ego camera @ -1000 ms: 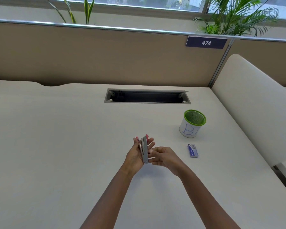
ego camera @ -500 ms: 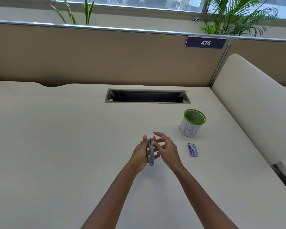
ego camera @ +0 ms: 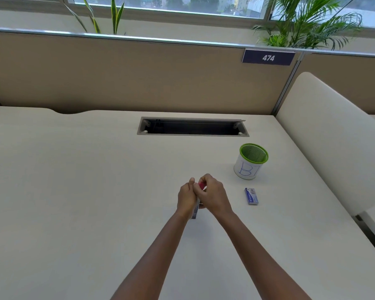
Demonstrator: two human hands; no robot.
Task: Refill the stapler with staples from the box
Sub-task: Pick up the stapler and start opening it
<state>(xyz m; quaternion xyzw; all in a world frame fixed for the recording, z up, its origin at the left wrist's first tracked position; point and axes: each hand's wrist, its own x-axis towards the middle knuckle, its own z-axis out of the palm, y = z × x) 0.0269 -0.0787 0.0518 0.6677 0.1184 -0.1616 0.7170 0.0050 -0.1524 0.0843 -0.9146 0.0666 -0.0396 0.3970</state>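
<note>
A small grey stapler with a pink end stands almost upright above the desk, squeezed between both palms. My left hand grips its left side, thumb up by the pink tip. My right hand curls over the top and right side of the stapler. Most of the stapler is hidden by the hands. A little blue staple box lies flat on the desk to the right, apart from my right hand.
A white mesh pen cup with a green rim and blue letters stands behind the staple box. A cable slot is cut into the desk further back. A cream padded divider borders the right side.
My right hand went from spread fingers beside the stapler to curled over its top. Both hands have closed together around the stapler.
</note>
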